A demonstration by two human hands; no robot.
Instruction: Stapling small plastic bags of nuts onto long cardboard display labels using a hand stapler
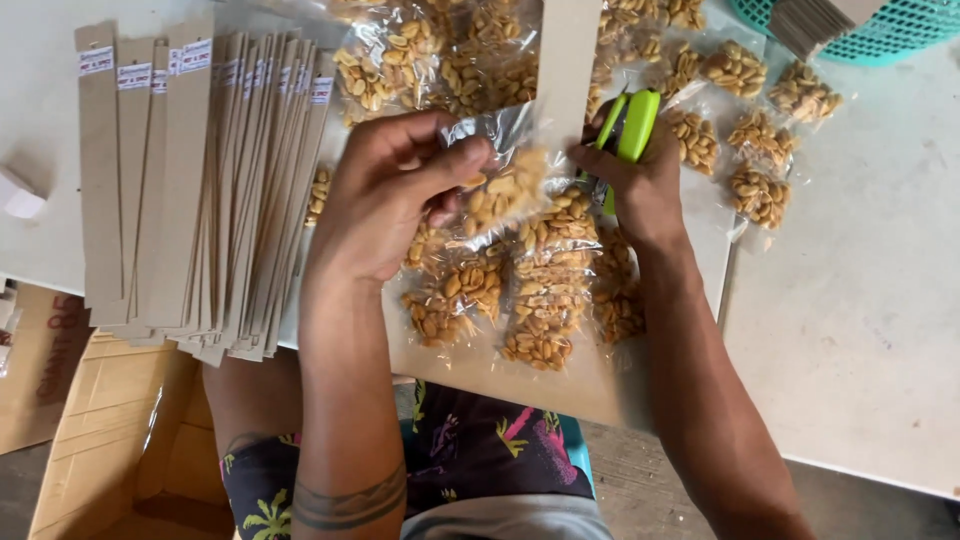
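Observation:
My left hand pinches a small clear packet of peanuts by its top, holding it against a long strip of grey cardboard. Several more peanut packets hang in rows below it on the same strip. My right hand grips a lime-green stapler, set at the right edge of the strip beside the held packet.
A fanned stack of grey cardboard strips with small white labels lies at the left. Loose peanut packets cover the white table at the top and right. A teal basket stands at the top right. Cardboard boxes sit on the floor at the lower left.

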